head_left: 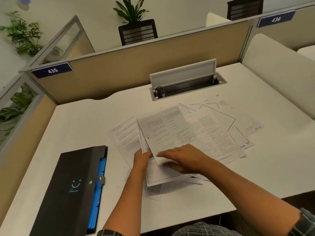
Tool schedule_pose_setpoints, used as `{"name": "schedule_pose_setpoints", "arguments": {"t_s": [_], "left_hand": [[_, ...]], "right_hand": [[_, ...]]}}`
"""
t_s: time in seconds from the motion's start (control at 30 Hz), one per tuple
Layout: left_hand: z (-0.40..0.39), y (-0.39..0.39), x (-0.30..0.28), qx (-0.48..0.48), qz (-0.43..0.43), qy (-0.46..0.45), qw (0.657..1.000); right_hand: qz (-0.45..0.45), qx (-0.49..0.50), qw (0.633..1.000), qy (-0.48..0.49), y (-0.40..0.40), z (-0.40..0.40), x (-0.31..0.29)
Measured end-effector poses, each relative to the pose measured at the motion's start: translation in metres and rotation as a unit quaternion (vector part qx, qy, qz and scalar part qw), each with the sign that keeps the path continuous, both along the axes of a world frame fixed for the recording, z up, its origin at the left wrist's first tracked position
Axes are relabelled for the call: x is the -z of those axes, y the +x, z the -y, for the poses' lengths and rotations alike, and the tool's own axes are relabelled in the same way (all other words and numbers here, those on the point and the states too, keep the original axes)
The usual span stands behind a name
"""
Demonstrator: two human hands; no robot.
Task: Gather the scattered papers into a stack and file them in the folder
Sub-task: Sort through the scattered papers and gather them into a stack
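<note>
The left hand (pixel 142 156) has its fingers curled round the near edge of a small sheaf of papers (pixel 167 132), pinching it so the sheets tilt up off the desk, probably to keep what has been collected together while more is added. The right hand (pixel 179 159) lies across the bottom of that same sheaf with fingers stretched out and close together, pressing flat rather than gripping; it is motion-blurred, so I cannot tell whether a fingertip hooks a sheet. My guess is it is sliding or squaring a page against the left hand's hold.

Outward from the hands, more loose sheets (pixel 219 133) fan away toward two o'clock, overlapping one another, and a few lie under the wrists at six o'clock. The gathering looks about half done.

The folder (pixel 73 189), black with blue dividers showing along its right edge, lies flat at eight o'clock from the hands, well apart from the papers, its snap tab apparently unfastened. It looks parked there to be reached once the stack is ready.

All this sits on a white desk (pixel 85 126) with an open cable tray (pixel 185 86) at twelve o'clock. Tan partitions (pixel 136 65) wall the cubicle, carrying number plates, with dark chairs and potted plants (pixel 131 9) beyond.
</note>
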State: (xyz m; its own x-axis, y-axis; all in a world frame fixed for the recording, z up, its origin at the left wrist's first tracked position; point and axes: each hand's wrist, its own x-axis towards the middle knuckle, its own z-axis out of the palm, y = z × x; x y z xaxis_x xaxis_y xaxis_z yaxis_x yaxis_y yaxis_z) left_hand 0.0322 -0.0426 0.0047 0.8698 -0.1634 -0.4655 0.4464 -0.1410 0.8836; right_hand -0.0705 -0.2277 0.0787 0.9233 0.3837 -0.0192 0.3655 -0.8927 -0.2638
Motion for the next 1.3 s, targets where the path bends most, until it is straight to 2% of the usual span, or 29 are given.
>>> {"name": "schedule_pose_setpoints", "arguments": {"t_s": [0.07,0.1,0.13,0.2,0.23,0.27,0.3,0.33,0.37,0.43,0.47,0.5,0.53,0.63,0.73,0.8,0.9,0.97,1.13,1.3], "left_hand": [[-0.001,0.002,-0.001,0.006,-0.012,-0.007,1.0],[-0.003,0.002,-0.002,0.007,-0.013,-0.014,1.0],[-0.005,0.003,-0.002,0.008,-0.013,-0.021,1.0],[-0.01,0.004,-0.002,0.014,-0.014,-0.031,0.999],[-0.012,0.004,-0.002,0.023,-0.014,-0.035,0.999],[-0.014,0.004,-0.002,0.035,-0.015,-0.04,0.998],[-0.016,0.005,-0.002,0.048,-0.014,-0.045,0.998],[-0.018,0.005,-0.003,0.059,-0.013,-0.048,0.997],[-0.018,0.005,-0.004,0.069,-0.011,-0.048,0.996],[-0.016,0.004,-0.007,0.084,-0.005,-0.048,0.995],[-0.013,0.004,-0.008,0.088,-0.002,-0.048,0.995],[-0.01,0.003,-0.01,0.087,-0.004,-0.045,0.995],[-0.006,0.002,-0.011,0.08,-0.011,-0.041,0.996],[0.004,-0.002,-0.022,0.036,-0.077,-0.067,0.994],[0.003,0.0,-0.03,0.062,-0.069,-0.144,0.985],[0.002,-0.002,-0.042,0.11,-0.005,-0.177,0.978],[0.006,0.002,-0.06,0.107,0.131,-0.095,0.981],[0.006,0.007,-0.063,0.084,0.17,-0.067,0.98],[-0.004,0.013,-0.071,0.1,0.246,-0.071,0.961],[-0.013,0.006,-0.047,0.12,0.181,-0.025,0.976]], "right_hand": [[-0.104,0.023,0.992,0.069,-0.001,0.001,0.001],[-0.116,0.047,0.984,0.124,-0.003,0.004,0.001],[-0.087,0.084,0.976,0.179,-0.003,0.009,0.0],[0.062,0.196,0.948,0.243,0.002,0.018,0.002],[0.124,0.268,0.922,0.252,0.006,0.023,0.004],[0.148,0.349,0.891,0.251,0.011,0.029,0.005],[0.12,0.421,0.86,0.26,0.015,0.037,0.005],[0.043,0.471,0.83,0.296,0.017,0.047,0.005],[-0.062,0.488,0.787,0.372,0.019,0.056,0.005],[-0.25,0.435,0.661,0.558,0.017,0.068,0.01],[-0.295,0.402,0.615,0.61,0.013,0.07,0.014],[-0.309,0.381,0.595,0.637,0.009,0.069,0.019],[-0.306,0.369,0.591,0.649,0.006,0.066,0.026],[-0.252,0.373,0.609,0.654,0.005,0.052,0.039],[-0.175,0.377,0.651,0.635,0.008,0.046,0.036],[-0.116,0.349,0.688,0.625,0.01,0.046,0.027],[-0.045,0.298,0.724,0.621,0.016,0.043,0.003],[-0.024,0.279,0.743,0.608,0.021,0.038,-0.007],[-0.001,0.253,0.742,0.621,0.023,0.037,-0.006],[-0.061,0.263,0.745,0.611,0.015,0.044,0.022]]}}
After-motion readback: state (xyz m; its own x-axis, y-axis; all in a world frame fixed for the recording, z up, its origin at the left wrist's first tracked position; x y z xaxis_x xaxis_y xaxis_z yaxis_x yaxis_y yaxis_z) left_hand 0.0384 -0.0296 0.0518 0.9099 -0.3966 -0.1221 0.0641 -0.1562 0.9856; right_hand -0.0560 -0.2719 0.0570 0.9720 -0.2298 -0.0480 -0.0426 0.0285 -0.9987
